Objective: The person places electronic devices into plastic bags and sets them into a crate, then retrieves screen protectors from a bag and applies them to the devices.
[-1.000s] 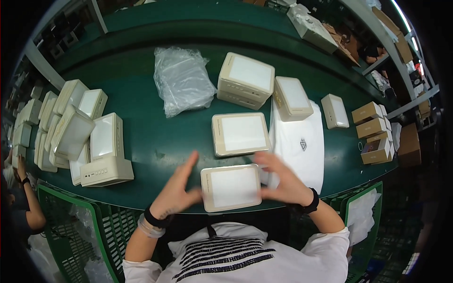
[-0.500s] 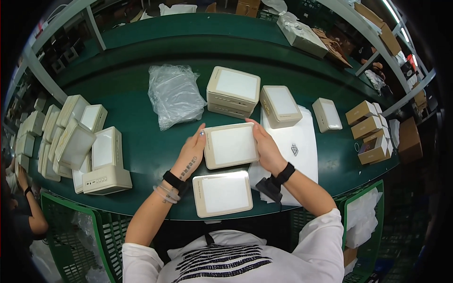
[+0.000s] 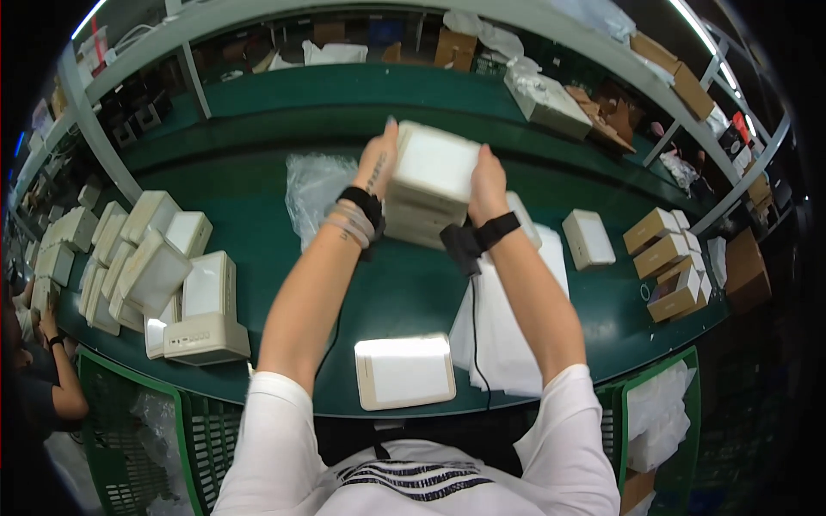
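Observation:
Both of my arms reach forward over the green bench. My left hand (image 3: 377, 162) and my right hand (image 3: 489, 182) grip opposite sides of a cream box-shaped device (image 3: 437, 156) with a white top panel. That device is at the top of a stack of similar cream devices (image 3: 422, 222); whether it rests fully on them I cannot tell. Another cream device (image 3: 525, 219) is mostly hidden behind my right wrist. Nearest me, a single cream device (image 3: 404, 371) lies flat by the bench's front edge.
Clear plastic bags (image 3: 314, 193) lie left of the stack, white sheets (image 3: 508, 318) right of it. Cream devices (image 3: 155, 267) crowd the left side. One device (image 3: 588, 239) and several brown boxes (image 3: 667, 258) stand right. Green crates (image 3: 129, 439) flank me; a person (image 3: 64, 378) works far left.
My hands have carried the cream device forward, from the middle of the bench to the top of the stack. The view has tilted up slightly.

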Tool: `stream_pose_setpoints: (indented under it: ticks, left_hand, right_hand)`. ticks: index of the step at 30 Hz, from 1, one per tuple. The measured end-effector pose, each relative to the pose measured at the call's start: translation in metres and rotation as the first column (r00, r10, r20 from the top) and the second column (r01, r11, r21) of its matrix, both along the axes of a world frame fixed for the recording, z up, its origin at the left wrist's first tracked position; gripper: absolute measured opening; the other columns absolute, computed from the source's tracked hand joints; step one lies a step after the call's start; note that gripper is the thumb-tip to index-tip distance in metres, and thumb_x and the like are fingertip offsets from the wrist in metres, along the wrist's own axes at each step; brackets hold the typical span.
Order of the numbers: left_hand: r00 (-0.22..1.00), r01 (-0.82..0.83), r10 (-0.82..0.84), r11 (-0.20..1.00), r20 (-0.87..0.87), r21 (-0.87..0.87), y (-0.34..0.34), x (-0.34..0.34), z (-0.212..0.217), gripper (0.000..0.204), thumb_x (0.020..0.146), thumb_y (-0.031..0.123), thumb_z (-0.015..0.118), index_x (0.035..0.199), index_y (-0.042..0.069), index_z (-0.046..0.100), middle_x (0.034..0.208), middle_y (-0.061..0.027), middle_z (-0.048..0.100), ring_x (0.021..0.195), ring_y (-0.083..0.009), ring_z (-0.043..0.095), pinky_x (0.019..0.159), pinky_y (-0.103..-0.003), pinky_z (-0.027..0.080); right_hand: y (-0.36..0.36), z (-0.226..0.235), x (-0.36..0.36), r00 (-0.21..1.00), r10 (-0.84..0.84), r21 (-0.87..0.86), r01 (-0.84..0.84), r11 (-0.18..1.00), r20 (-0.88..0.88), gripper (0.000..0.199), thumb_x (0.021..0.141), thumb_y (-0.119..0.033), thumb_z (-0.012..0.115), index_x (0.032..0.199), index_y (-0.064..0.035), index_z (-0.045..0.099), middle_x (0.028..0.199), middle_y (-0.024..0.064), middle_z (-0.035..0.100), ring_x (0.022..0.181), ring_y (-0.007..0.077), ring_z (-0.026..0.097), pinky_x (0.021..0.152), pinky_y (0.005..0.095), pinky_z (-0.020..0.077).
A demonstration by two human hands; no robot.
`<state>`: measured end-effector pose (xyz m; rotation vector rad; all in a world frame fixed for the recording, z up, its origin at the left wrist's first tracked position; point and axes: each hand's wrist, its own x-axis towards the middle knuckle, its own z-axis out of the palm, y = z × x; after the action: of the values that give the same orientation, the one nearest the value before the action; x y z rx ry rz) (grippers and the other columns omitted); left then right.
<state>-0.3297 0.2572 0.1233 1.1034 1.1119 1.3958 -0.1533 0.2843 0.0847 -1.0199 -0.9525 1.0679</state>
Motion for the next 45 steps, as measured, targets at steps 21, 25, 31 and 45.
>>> stream_pose_setpoints:
  ticks: [21, 25, 31, 45]
  left_hand:
    - [0.991, -0.072, 0.064, 0.995, 0.114, 0.065, -0.303, 0.019, -0.051, 0.056, 0.100, 0.026, 0.030, 0.145, -0.004, 0.017, 0.148, -0.0137, 0.028, 0.136, -0.0228, 0.029, 0.112, -0.033, 0.018]
    - [0.909, 0.165, -0.240, 0.958, 0.340, 0.236, -0.183, -0.003, 0.066, 0.045, 0.101, 0.033, 0.030, 0.125, 0.000, 0.051, 0.122, -0.0075, 0.058, 0.114, -0.0163, 0.053, 0.101, -0.032, 0.035]
    - [0.953, 0.154, -0.185, 0.978, 0.239, 0.141, -0.015, -0.023, 0.062, 0.069, 0.090, 0.058, 0.043, 0.125, -0.001, 0.050, 0.121, -0.0122, 0.056, 0.110, -0.0229, 0.049, 0.099, -0.035, 0.032]
    - [0.985, -0.085, 0.044, 0.966, 0.168, 0.246, -0.092, -0.020, 0.039, 0.066, 0.091, 0.048, 0.047, 0.121, -0.010, 0.047, 0.122, -0.0245, 0.054, 0.114, -0.0318, 0.052, 0.093, -0.034, 0.039]
  right_hand:
    - [-0.291, -0.002, 0.025, 0.814, 0.431, -0.069, -0.440, 0.895, 0.390, 0.062, 0.095, -0.010, 0.042, 0.147, 0.0029, 0.010, 0.152, 0.0147, 0.020, 0.138, 0.0214, 0.022, 0.112, 0.0306, 0.0156]
    - [-0.187, 0.095, 0.011, 0.895, 0.429, 0.242, -0.446, 0.862, 0.122, 0.059, 0.087, -0.001, 0.048, 0.142, 0.0040, 0.026, 0.138, 0.0165, 0.043, 0.123, 0.0227, 0.046, 0.106, 0.0329, 0.0321]
    - [-0.070, 0.105, -0.019, 0.958, 0.285, 0.158, -0.280, 0.947, -0.012, 0.039, 0.080, 0.005, 0.051, 0.120, 0.0073, 0.051, 0.116, 0.0152, 0.059, 0.109, 0.0245, 0.055, 0.096, 0.0313, 0.0398]
    - [-0.058, 0.066, 0.004, 0.991, 0.077, 0.083, -0.086, 0.993, 0.108, 0.039, 0.085, -0.002, 0.055, 0.123, 0.0031, 0.049, 0.117, 0.0123, 0.057, 0.107, 0.0225, 0.054, 0.094, 0.0328, 0.0406]
